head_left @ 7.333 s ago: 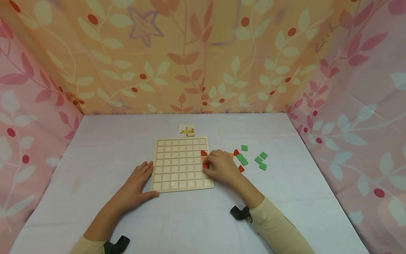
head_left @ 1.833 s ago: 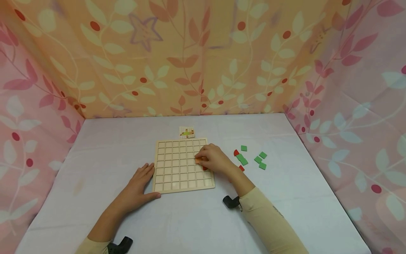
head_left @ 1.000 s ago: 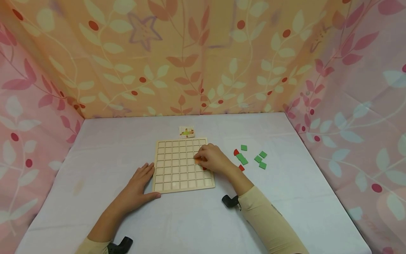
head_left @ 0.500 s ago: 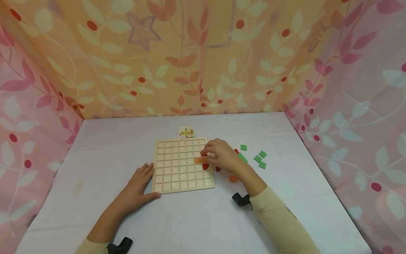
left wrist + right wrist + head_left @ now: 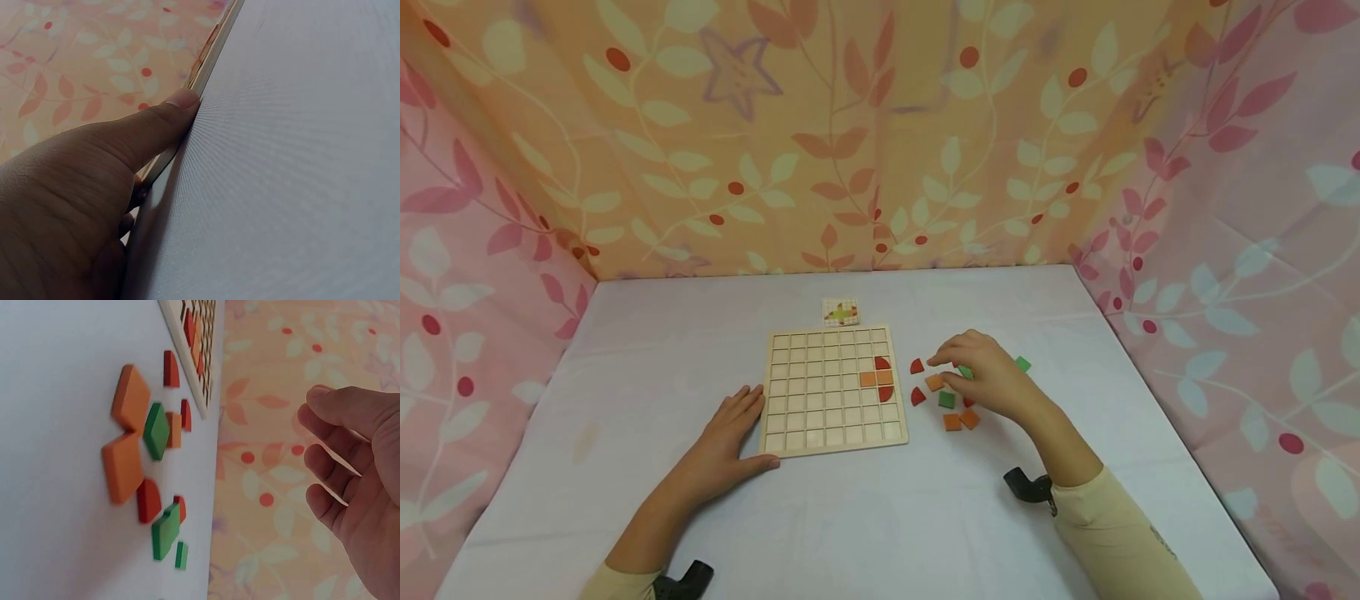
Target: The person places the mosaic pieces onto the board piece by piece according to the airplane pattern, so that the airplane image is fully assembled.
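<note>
A wooden grid board (image 5: 816, 417) lies on the table. My left hand (image 5: 721, 442) rests at its lower left corner, fingers along the left side and thumb against the near edge; the thumb (image 5: 150, 128) presses that edge in the left wrist view. Set in the board's right columns are two orange squares (image 5: 868, 379) side by side, with a red quarter-round piece (image 5: 882, 363) above and another below. My right hand (image 5: 992, 379) hovers over loose pieces right of the board, its fingers loosely bent, thumb and fingertips apart, nothing between them. It partly hides some pieces.
Loose red quarter-rounds (image 5: 917, 397), orange squares (image 5: 952, 422) and green squares (image 5: 947, 400) lie scattered right of the board. A small pattern card (image 5: 840, 312) lies behind the board. Patterned cloth (image 5: 850, 167) walls the table's back and sides.
My right hand has set an orange square in the board, left of the other orange one, let go and moved right over the loose pieces. My left hand has stayed at the board's corner.
</note>
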Demonstrator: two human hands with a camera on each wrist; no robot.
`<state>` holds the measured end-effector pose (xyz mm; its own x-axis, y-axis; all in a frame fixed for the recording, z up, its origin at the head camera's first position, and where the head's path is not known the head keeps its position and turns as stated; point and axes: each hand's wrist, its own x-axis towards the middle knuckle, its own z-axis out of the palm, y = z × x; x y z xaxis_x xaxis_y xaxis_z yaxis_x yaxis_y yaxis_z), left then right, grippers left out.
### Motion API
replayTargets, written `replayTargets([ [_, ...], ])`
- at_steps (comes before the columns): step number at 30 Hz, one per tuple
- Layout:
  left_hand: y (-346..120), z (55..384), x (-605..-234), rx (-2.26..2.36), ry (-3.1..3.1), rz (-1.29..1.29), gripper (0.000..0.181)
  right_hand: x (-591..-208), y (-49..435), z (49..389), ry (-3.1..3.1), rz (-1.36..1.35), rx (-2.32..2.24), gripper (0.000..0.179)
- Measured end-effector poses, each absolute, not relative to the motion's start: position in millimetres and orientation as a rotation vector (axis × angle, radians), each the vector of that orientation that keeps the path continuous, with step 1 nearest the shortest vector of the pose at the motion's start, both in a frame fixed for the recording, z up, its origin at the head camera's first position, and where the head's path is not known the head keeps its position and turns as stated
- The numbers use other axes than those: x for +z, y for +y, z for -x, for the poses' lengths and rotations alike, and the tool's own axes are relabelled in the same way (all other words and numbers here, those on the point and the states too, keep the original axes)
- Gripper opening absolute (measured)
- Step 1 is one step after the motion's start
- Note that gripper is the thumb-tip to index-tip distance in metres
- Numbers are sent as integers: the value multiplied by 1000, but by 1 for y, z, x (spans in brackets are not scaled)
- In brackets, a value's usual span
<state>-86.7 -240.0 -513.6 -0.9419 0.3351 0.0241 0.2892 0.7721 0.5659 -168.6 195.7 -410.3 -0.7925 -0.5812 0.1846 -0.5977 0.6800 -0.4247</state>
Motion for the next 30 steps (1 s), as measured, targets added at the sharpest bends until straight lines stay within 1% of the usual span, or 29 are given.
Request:
replayTargets([
  [8, -240, 87, -514, 886, 2890, -507, 112, -429, 227, 155, -2919, -870, 907, 28],
  [19, -240, 87, -516, 887, 2891, -499, 113, -458, 249, 145, -2979, -764, 989, 30],
  [23, -240, 86, -516, 894, 2886, -504, 112, -465, 254, 145, -2969, -776, 1015, 29],
  [30, -241, 86, -515, 901, 2889, -506, 112, -472, 261, 146, -2898, -943, 1035, 27],
])
